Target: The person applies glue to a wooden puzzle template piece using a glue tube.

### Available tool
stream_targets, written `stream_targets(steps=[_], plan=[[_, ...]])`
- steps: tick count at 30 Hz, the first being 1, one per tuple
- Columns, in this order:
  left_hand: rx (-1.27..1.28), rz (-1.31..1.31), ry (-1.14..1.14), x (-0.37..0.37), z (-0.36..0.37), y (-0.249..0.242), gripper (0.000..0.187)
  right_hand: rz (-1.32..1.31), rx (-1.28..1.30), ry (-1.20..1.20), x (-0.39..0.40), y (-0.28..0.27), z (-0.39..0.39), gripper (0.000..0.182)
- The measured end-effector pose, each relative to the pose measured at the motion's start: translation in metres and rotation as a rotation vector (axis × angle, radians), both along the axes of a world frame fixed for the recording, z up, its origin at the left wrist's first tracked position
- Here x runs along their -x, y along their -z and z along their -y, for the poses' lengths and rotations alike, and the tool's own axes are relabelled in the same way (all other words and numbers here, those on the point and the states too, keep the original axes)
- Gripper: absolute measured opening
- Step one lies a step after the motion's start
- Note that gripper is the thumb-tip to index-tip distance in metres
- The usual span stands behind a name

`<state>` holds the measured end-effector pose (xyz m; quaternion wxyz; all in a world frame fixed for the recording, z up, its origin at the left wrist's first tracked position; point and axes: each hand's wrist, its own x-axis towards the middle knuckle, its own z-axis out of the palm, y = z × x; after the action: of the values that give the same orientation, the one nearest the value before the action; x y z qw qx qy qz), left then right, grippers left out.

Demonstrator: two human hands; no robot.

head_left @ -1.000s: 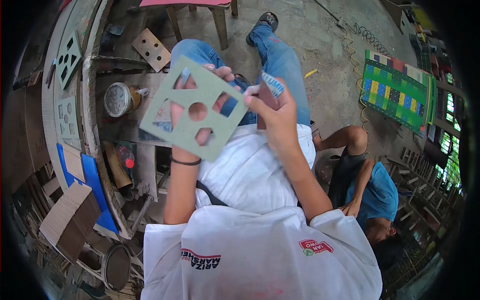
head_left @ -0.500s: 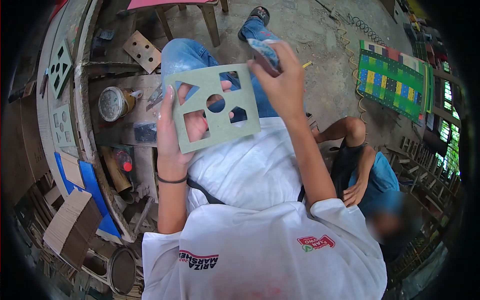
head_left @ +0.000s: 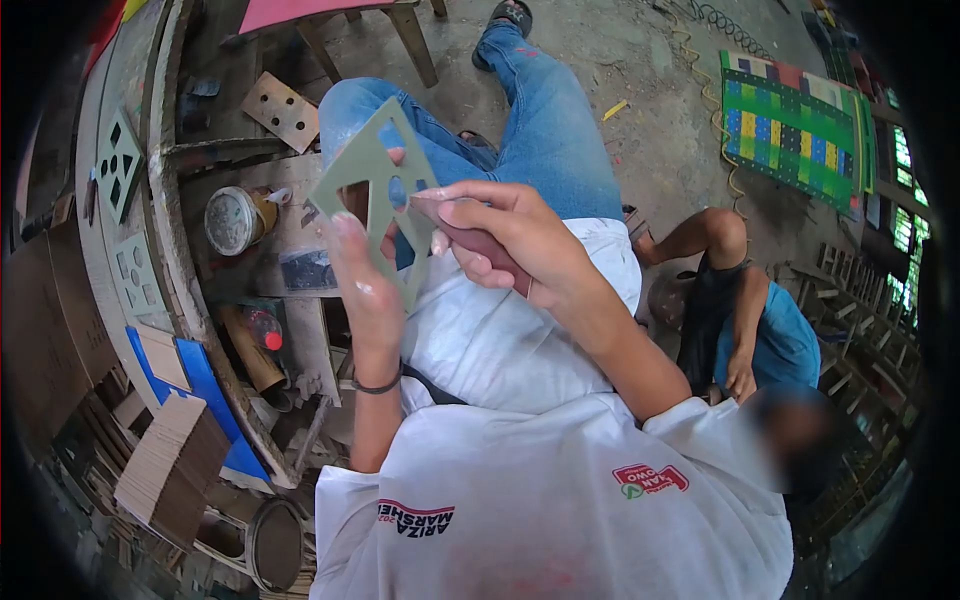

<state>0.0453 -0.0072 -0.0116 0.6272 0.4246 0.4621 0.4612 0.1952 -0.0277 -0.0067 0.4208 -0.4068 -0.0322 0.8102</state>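
Note:
My left hand (head_left: 368,285) grips a grey-green board (head_left: 379,205) with shaped cutouts, held up over my lap and turned nearly edge-on. Part of the left fingers shows through the holes; the rest is behind the board. A folded piece of reddish-brown sandpaper (head_left: 492,250) is pinched in my right hand (head_left: 540,225). Its tip and my right fingertips are right at the board's round hole.
Two similar cutout boards (head_left: 119,166) lie on the bench (head_left: 160,180) to the left. A paint-stained bucket (head_left: 231,220) and a wooden piece with holes (head_left: 282,111) are beside my knee. Another person (head_left: 745,300) sits low on the right, near green painted panels (head_left: 785,140).
The board has turned from facing me to steeply angled. My right hand has come down and left with the sandpaper, from above the board's corner to its round hole.

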Motion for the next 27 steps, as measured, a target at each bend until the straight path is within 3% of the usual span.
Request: stream_targets(steps=[2, 5, 17, 21, 27], plan=[[-0.181, -0.111, -0.061, -0.004, 0.004, 0.009, 0.079, -0.041, 0.001, 0.021, 0.0, 0.004, -0.005, 0.025], [-0.25, -0.168, 0.024, -0.005, 0.008, 0.012, 0.09, -0.105, 0.016, 0.028, 0.001, 0.006, -0.009, 0.023], [-0.441, -0.264, -0.041, -0.011, 0.02, 0.02, 0.094, -0.26, 0.041, 0.127, 0.005, -0.006, -0.005, 0.011], [-0.336, -0.194, -0.018, -0.011, 0.021, 0.022, 0.091, -0.247, 0.048, 0.183, 0.01, 0.002, -0.005, 0.008], [-0.485, -0.313, -0.061, -0.013, 0.02, 0.023, 0.092, -0.309, 0.049, 0.161, 0.009, 0.004, -0.004, 0.009]])
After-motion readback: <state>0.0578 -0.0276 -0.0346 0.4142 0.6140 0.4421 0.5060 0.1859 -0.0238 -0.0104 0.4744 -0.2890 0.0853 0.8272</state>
